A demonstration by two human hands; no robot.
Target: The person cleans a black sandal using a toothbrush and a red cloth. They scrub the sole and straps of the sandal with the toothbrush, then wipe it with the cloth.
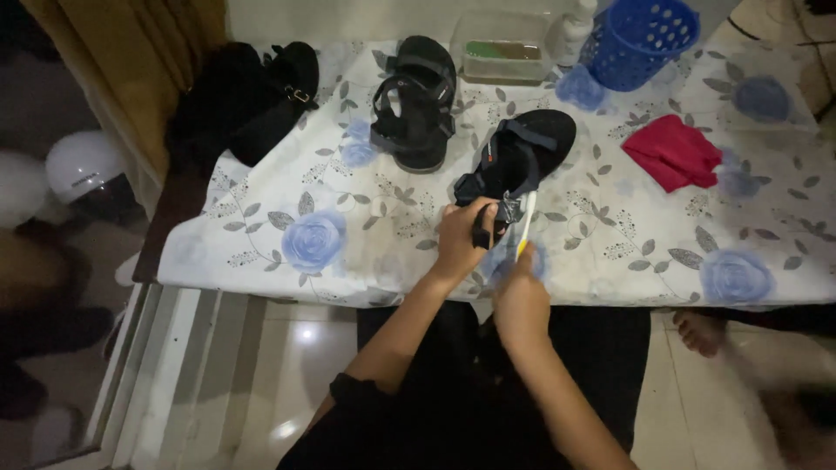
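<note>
A black strapped sandal point(522, 152) lies tilted on the flowered tablecloth point(331, 218), its heel end toward me. My left hand point(460, 237) grips that heel end and a strap. My right hand point(521, 300) is closed around a toothbrush point(525, 222) with a white and yellow handle, its head touching the sandal's heel. A second black sandal point(416, 100) stands further back on the table, apart from both hands.
A red cloth point(672, 152) lies to the right. A blue perforated basket point(640, 39), a clear box point(503, 50) and a white bottle point(575, 30) stand at the back. Black footwear point(252, 100) sits at the table's left edge. A bare foot point(699, 331) shows under the table.
</note>
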